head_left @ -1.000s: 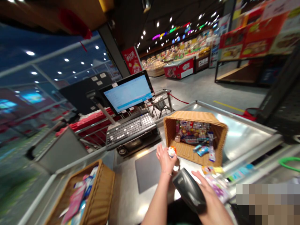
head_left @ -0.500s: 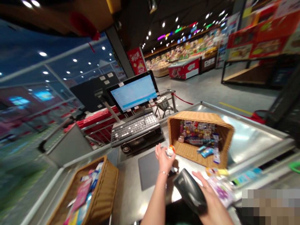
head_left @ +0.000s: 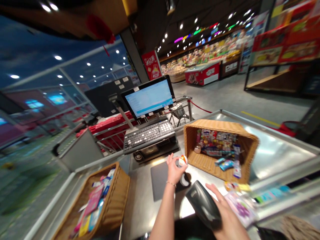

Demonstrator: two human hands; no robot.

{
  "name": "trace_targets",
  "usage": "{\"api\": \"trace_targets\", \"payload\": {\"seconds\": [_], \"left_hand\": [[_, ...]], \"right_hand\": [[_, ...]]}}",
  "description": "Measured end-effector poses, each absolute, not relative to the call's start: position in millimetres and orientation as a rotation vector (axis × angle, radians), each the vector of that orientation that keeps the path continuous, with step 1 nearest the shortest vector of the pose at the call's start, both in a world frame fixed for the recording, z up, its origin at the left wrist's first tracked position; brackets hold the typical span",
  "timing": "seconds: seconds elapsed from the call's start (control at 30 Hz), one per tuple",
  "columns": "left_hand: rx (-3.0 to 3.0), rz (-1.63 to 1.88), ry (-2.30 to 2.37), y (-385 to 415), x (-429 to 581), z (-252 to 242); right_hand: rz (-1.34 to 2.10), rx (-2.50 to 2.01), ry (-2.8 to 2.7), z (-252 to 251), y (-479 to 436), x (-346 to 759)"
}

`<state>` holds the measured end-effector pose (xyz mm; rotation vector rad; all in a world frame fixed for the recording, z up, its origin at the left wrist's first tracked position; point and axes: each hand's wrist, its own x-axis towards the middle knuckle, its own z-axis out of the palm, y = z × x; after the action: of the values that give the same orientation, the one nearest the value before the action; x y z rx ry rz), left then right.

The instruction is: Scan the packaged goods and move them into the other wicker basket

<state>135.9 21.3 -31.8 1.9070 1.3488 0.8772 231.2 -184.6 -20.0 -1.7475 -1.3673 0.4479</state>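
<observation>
The left hand (head_left: pixel 174 170) is raised over the steel table (head_left: pixel 272 151), its fingertips closed around a small white and orange egg-shaped item (head_left: pixel 183 160), which it holds in the air just in front of the near left corner of a woven wicker basket tipped on its side (head_left: pixel 246 141). The egg's orange end is uppermost, so its long axis stands roughly upright, though it is too small to judge the tilt closely. The right hand (head_left: pixel 226 215) is wrapped around a black handheld scanner (head_left: pixel 203 203), low and near the body. The scanner's long axis runs from lower right to upper left, and its broad head points up and left towards the left hand and the egg, near them but apart. Under the left hand lies a dark grey flat mat (head_left: pixel 158 181). The tipped basket opens towards the person and holds colourful snack packets (head_left: pixel 215 143), a few spilling over its lower side. More loose packets (head_left: pixel 240 208) lie on the table just beside the right hand. A second wicker basket filled with packets (head_left: pixel 113 208) stands upright at the lower left. Behind the mat are a grey keyboard (head_left: pixel 149 135) and a lit till monitor (head_left: pixel 150 98).
</observation>
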Motion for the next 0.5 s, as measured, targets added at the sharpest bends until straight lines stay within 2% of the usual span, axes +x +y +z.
{"api": "trace_targets", "payload": {"seconds": [0.5], "left_hand": [[1.458, 0.846, 0.824, 40, 110, -23]], "right_hand": [[0.425, -1.704, -1.43, -21, -177, 229]]}}
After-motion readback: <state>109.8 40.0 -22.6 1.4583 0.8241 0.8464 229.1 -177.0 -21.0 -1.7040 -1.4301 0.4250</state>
